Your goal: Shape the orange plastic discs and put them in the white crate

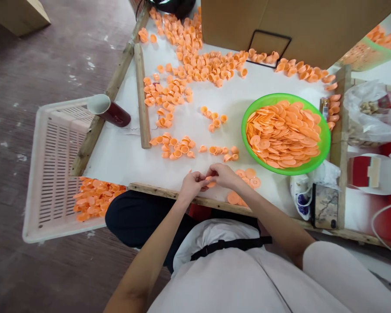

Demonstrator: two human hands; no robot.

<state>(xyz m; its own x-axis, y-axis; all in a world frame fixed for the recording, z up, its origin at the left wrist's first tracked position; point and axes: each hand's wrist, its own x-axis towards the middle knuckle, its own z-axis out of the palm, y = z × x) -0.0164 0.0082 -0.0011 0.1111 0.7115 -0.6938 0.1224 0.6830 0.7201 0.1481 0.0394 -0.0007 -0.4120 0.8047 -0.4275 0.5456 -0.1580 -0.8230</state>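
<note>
Near the front edge of the white table (273, 191), both hands meet at a small orange plastic disc (210, 182), shaped like a toy saucer. My left hand (191, 186) pinches its left side, and my right hand (224, 175) pinches it from above right. The fingers partly cover it, so anything joined to it is hidden. Several loose orange saucers (249, 178) lie right of my right hand. Small orange toy cups (215, 150) sit just beyond the hands. A green basin (326, 150) heaped with orange saucers stands to the right.
Many orange cups (211, 65) spread across the back, before a large cardboard box (280, 26). A dark red mug (117, 114) is at left beside a wooden strip (142, 95). A white crate (35, 174) holds orange pieces below. A phone (326, 206) is at right.
</note>
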